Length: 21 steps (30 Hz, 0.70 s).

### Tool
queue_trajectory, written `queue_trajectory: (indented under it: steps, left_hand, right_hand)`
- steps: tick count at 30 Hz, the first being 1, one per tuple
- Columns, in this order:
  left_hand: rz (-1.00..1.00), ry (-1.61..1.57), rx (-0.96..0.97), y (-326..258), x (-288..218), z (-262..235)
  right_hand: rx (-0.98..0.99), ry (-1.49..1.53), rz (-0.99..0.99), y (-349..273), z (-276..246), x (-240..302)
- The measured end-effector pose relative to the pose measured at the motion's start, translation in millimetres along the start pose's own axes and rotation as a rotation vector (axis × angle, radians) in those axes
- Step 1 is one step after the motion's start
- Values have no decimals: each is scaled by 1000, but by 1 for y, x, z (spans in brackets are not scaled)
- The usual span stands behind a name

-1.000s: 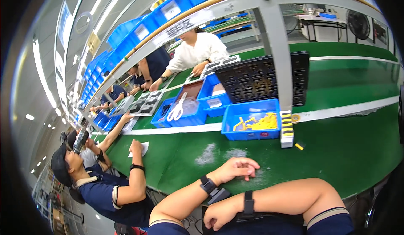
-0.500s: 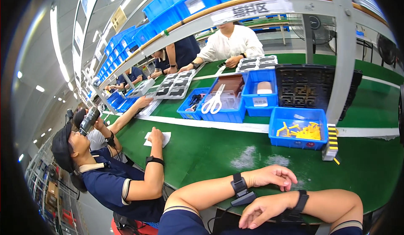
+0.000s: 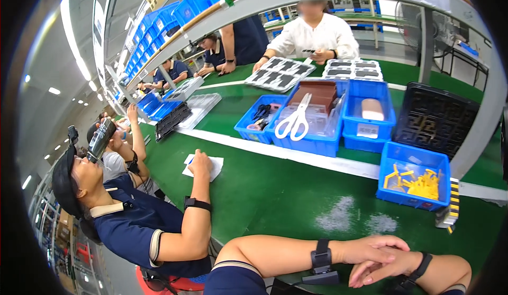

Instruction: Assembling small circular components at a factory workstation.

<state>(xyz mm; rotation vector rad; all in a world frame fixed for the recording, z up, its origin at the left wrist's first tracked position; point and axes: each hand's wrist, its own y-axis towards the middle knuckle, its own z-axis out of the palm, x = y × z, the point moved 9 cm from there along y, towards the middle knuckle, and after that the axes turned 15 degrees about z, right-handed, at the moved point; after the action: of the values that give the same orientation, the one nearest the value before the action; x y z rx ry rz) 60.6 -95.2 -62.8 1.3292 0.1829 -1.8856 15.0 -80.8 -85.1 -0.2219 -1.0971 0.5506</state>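
My left hand (image 3: 365, 249) lies over the back of my right hand (image 3: 382, 268) at the table's near edge, the two seeming to touch. Both have loosely stretched fingers and hold nothing. Each wrist carries a black strap; a small dark device (image 3: 320, 278) sits beside the left one. Ahead of my hands, whitish powdery patches (image 3: 336, 214) mark the green table (image 3: 264, 189). Beyond them stands a blue bin (image 3: 411, 200) with small yellow pieces (image 3: 423, 185) in it.
White-handled scissors (image 3: 294, 119) lie on a filled blue bin. A black moulded tray (image 3: 436, 118) leans near the shelf post (image 3: 484, 99). At left, a co-worker (image 3: 148, 218) drinks from a dark bottle (image 3: 100, 140), one hand on white paper (image 3: 214, 167). Across the table, another handles parts beside trays (image 3: 280, 74).
My hands have come together, the left now resting over the right. The view has swung left. A black tray now shows at the left, and the facing co-worker's tray sits farther off.
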Motion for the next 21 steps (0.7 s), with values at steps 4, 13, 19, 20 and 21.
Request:
queue_trajectory:
  steps: [4,13,19,20,21]
  left_hand:
    - [-48,232,42,6,-14,6]
    - [-42,199,-17,3,-5,-4]
    - [19,263,-41,7,-5,-7]
    - [10,240,-50,7,-5,-8]
    - [8,240,-62,6,-5,-8]
  right_hand:
    - [-104,-224,77,-3,-2,0]
    - [-39,-55,213,5,-23,-42]
    - [-261,-105,-202,-9,-4,32]
    - [-256,-104,-201,-10,-4,32]
    - [-253,-142,-205,-9,-3,33]
